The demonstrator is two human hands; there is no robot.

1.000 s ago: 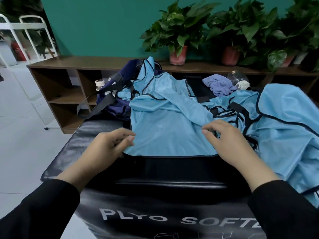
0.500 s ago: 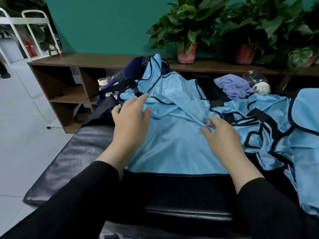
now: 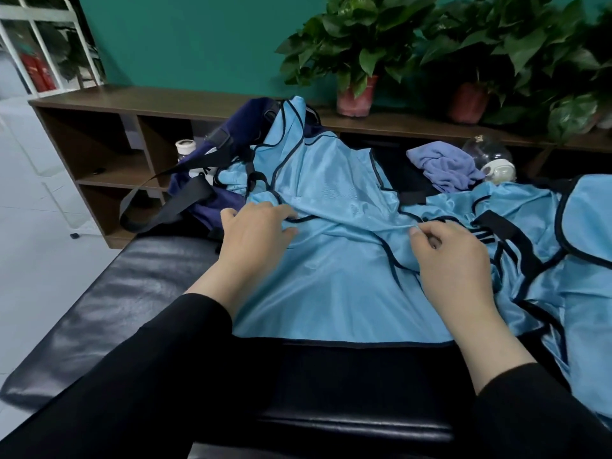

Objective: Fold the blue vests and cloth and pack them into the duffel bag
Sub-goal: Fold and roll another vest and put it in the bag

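Both hands are on the blue vest spread in front of me on the black padded bench. My left hand lies palm down on its left side, fingers fairly straight and pressing the fabric near a dark-trimmed edge. My right hand has its fingers curled, pinching a ridge of the same vest's cloth between thumb and fingertips.

That vest runs lengthwise away from me: its straight hem lies across the near edge of the bench, and its neck and shoulder end reaches toward the far-left corner, where it rides up over the navy duffel bag. I see the bag slumped at that far-left corner, its black strap hanging over the left edge.

A second blue vest lies crumpled along the right edge of the bench, touching the first; I cannot tell which way it points. The lavender cloth sits bunched at the far edge, right of centre, just beside a clear round object.

Behind the bench stands a low wooden shelf with potted plants on top.
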